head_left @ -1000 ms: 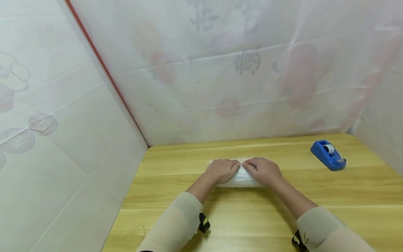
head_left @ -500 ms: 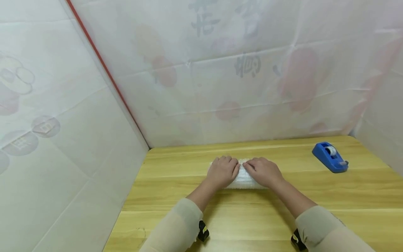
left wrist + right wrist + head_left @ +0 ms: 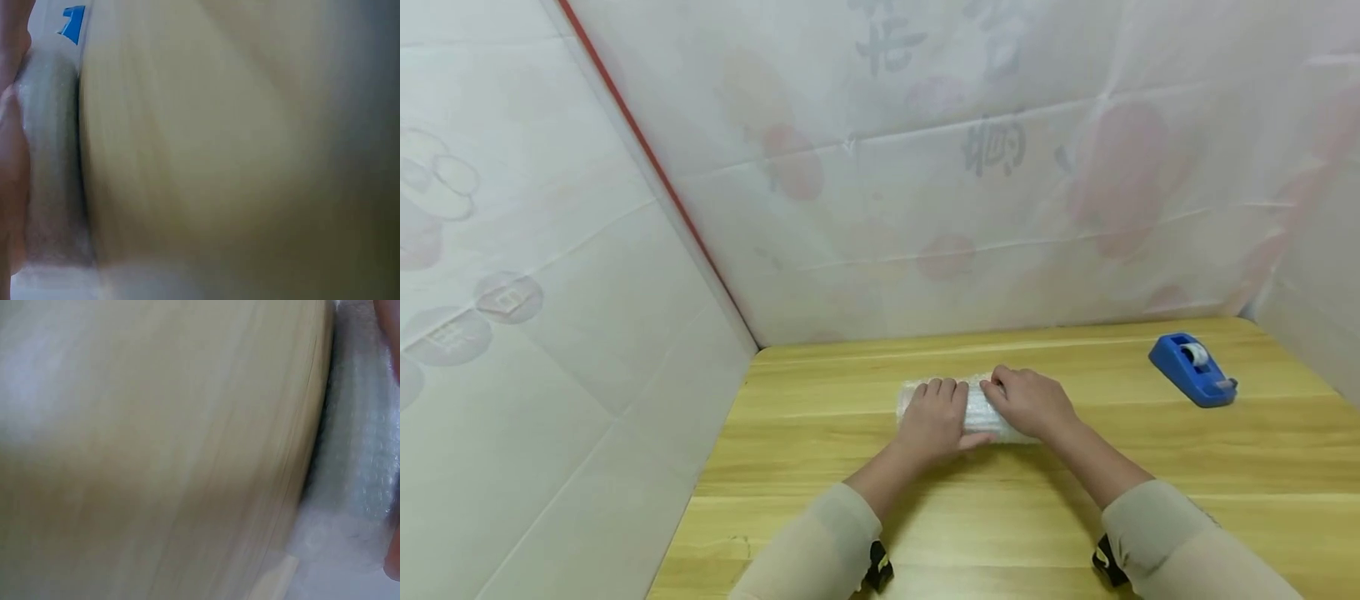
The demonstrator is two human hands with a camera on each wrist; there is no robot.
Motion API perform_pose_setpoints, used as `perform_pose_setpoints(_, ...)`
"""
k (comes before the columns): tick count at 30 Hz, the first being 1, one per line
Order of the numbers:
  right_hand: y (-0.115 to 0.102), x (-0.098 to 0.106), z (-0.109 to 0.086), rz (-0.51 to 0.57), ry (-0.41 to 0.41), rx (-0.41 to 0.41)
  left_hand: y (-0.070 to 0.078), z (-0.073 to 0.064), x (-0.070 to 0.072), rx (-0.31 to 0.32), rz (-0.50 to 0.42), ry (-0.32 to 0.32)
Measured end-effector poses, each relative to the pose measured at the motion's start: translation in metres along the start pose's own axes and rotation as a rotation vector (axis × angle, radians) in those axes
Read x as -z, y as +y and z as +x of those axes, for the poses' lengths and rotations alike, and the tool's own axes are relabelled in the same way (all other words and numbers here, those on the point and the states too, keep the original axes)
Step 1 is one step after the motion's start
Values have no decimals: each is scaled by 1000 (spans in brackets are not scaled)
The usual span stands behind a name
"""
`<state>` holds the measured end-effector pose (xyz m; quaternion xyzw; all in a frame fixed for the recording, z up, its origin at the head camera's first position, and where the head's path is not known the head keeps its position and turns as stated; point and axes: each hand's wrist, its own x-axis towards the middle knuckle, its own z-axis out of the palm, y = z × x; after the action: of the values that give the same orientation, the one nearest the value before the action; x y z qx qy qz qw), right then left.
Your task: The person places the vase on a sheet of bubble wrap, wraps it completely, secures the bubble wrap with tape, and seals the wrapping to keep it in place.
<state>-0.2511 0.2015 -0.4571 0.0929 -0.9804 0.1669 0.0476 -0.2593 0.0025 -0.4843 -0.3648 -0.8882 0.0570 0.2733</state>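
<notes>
A roll of clear bubble wrap [image 3: 983,417] lies crosswise on the wooden table, whatever is inside it hidden by the layers. Over its left half my left hand [image 3: 932,423] grips it, fingers bent across the top and thumb stretched along the near side. My right hand [image 3: 1033,404] holds the right half, with thumb and fingertips drawn together near the far upper edge. The left wrist view shows the long side of the roll [image 3: 53,156] against the tabletop. In the right wrist view the bubbled surface [image 3: 353,444] appears at the right, with parts of fingers on it.
A blue tape dispenser [image 3: 1195,375] with a roll of tape stands at the table's back right. White printed sheeting [image 3: 880,208] rises behind the table and on both sides. Black wrist devices [image 3: 878,567] show beneath the sleeves.
My left hand has shifted slightly over the roll, and its thumb has moved from beside the right thumb down to the near side. My right fingers have lifted and bent a little more.
</notes>
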Motion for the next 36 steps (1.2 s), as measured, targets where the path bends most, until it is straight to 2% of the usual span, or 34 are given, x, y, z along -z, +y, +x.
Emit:
perform_pose_setpoints(2,0,1,1,-4,-4,-11,-1,0,4,5,-7,-108)
perform_pose_setpoints(5,0,1,4,-2,-16,-23,-3,3,9,18,-34,-220)
perform_pose_setpoints(10,1,2,7,15,-45,1,-4,9,13,59,-63,-310)
perform_pose_setpoints(15,1,2,7,12,-62,5,-4,11,12,81,-97,-323)
perform_pose_setpoints(22,4,5,9,30,-86,-12,-5,15,14,62,-89,-322)
perform_pose_setpoints(30,7,5,13,35,-118,-24,-5,18,13,82,-122,-361)
perform_pose_setpoints(36,6,3,17,17,-84,-8,-8,16,13,72,-83,-312)
